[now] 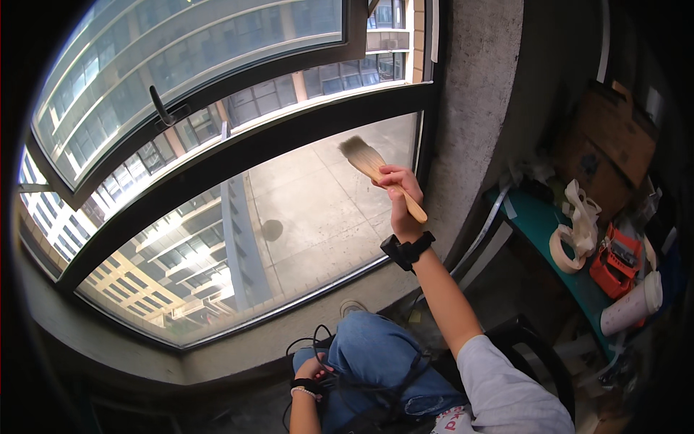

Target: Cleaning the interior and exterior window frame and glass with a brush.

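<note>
My right hand [403, 195], raised at the end of a stretched arm, is closed round the wooden handle of a wide flat paintbrush [363, 159]. The brush's pale bristles, greyish at the tip, point up and left in front of the lower window pane [311, 195]; whether they touch the glass I cannot tell. My left hand [312, 367] rests low by my knee in blue jeans [372, 343], its fingers curled in. Thin black cables [318, 336] run close beside it, and whether the fingers hold anything is hidden.
Above the pane, a dark-framed window sash with a handle [165, 108] is tilted. A rough concrete wall [477, 94] stands at the right. Farther right, a green tabletop [538, 224] carries a tape roll [566, 249], an orange-red item [617, 260], a pale cup [631, 304] and a cardboard box [603, 148].
</note>
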Demonstrator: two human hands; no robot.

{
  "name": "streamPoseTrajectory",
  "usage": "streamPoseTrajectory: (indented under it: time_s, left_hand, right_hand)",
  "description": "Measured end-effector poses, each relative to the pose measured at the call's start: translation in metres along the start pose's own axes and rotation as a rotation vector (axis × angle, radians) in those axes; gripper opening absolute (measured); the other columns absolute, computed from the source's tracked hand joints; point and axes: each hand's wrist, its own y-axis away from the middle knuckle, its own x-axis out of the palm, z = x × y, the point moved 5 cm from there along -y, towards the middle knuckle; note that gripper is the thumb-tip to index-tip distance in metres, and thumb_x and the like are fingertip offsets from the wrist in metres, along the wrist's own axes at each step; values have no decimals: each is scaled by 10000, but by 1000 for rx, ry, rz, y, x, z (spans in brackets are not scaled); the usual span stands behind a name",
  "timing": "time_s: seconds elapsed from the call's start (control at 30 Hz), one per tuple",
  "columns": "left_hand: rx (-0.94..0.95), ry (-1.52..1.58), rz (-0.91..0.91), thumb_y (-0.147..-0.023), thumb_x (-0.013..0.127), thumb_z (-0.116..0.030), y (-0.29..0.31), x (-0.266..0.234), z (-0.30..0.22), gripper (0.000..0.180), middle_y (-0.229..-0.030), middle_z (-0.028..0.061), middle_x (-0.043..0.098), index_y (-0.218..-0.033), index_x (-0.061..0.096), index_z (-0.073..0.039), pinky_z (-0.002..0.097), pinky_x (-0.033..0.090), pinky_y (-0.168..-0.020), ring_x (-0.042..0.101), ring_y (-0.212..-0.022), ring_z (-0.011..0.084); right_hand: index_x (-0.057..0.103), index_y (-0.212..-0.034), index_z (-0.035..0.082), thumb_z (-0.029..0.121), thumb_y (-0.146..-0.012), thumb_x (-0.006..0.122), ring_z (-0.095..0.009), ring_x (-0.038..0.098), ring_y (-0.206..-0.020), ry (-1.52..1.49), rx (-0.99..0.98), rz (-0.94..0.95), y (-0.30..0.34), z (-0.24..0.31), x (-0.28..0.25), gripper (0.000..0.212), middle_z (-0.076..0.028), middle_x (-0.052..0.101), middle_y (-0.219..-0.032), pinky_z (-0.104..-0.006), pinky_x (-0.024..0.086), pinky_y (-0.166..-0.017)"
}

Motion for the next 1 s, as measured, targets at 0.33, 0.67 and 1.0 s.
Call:
streamPoseTrajectory:
  time_s: [0.33, 0.67, 1.0]
  left_hand:
    - [-17, 28, 37, -836, 317, -395, 0, 2, -3, 477, -486, 16, 510, -663, 549, -16, 183, 225, -284, 305, -305, 59]
    - [-43, 5, 24, -777, 363, -294, -5, 3, 0, 299, -585, 60, 548, -914, 521, -81, 173, 245, -319, 303, -343, 63]
    - [-16, -5, 69, -795, 329, -237, -19, 4, 2, 297, -617, 71, 565, -985, 496, -80, 164, 272, -316, 307, -337, 57]
  right_hand:
    - [492, -729, -3, -2, -692, 383, -237, 504, -780, 238, 28, 105, 45, -38, 0, 115, -146, 510, -856, -286, 401, -707]
    - [481, -725, -3, -14, -680, 404, -270, 502, -786, 299, 139, 119, 114, -69, -1, 90, -161, 496, -838, -296, 406, -707]
    - [555, -651, -8, 292, -845, 421, -146, 540, -558, 233, 587, 37, 165, -96, -34, 382, -67, 569, -656, -240, 409, -533]
